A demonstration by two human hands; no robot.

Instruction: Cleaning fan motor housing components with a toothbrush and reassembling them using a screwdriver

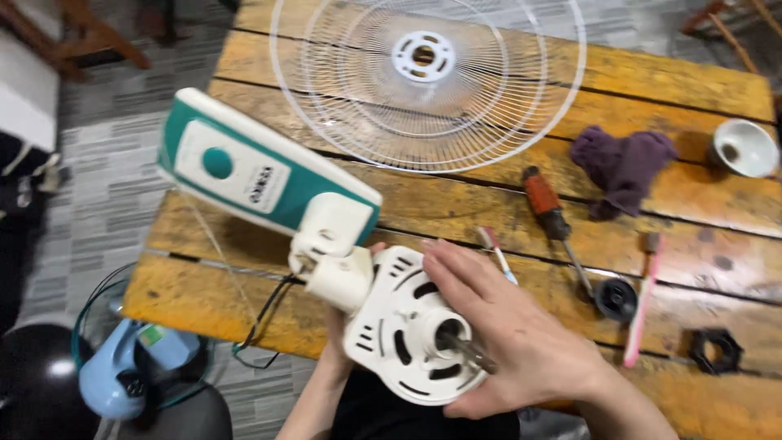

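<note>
I hold a white fan motor housing (pixel 401 330) with a bare metal shaft (pixel 468 350) over the near edge of the wooden table (pixel 456 212). Its neck joins a teal and white fan base (pixel 252 167) that tilts up to the left. My right hand (pixel 509 330) lies across the housing's front face, fingers spread beside the shaft. My left hand (pixel 336 342) grips the housing from below and is mostly hidden behind it. A black cable (pixel 265 314) hangs from the neck.
On the table: a white wire fan grille (pixel 521 106) at the back, a red-handled screwdriver (pixel 547 208), a purple cloth (pixel 623 167), a white cup (pixel 743 148), a pink toothbrush (pixel 643 297), a black cap (pixel 617 298), a black nut (pixel 715 350). Another blue fan (pixel 130 371) sits on the floor, lower left.
</note>
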